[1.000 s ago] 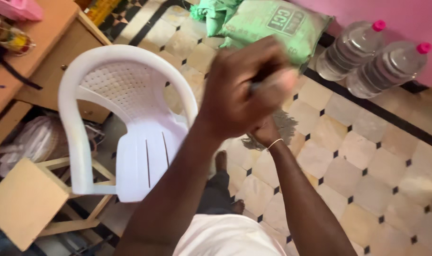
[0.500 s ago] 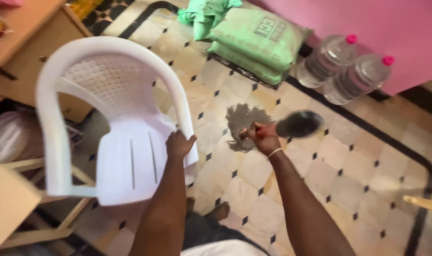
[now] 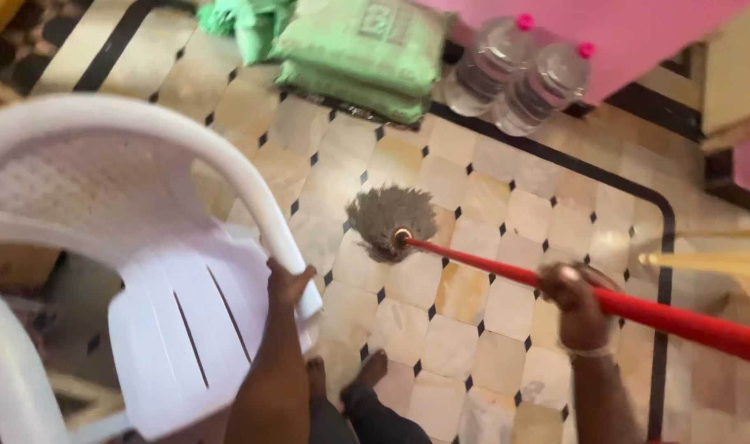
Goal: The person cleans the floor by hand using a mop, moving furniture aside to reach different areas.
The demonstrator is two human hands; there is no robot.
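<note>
Your left hand [image 3: 286,284] grips the armrest of the white plastic chair [image 3: 145,271]. Your right hand [image 3: 579,306] is closed around the red mop handle [image 3: 638,308]; its grey mop head [image 3: 389,220] rests on the tiled floor [image 3: 474,329], near the chair.

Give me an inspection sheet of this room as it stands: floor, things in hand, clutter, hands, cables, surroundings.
Surface: tiled floor, pale tiles with small dark diamonds and a black border line.
Things in hand: white plastic chair, tilted; mop with grey head resting on the floor and red handle.
Clutter: green sacks stacked by the wall; two clear water bottles with pink caps beside them.
Hands: left hand grips the chair's armrest; right hand grips the mop handle.
Cables: nothing seen.
Surroundings: pink wall behind the bottles; bare feet below; blurred wooden furniture at right.
</note>
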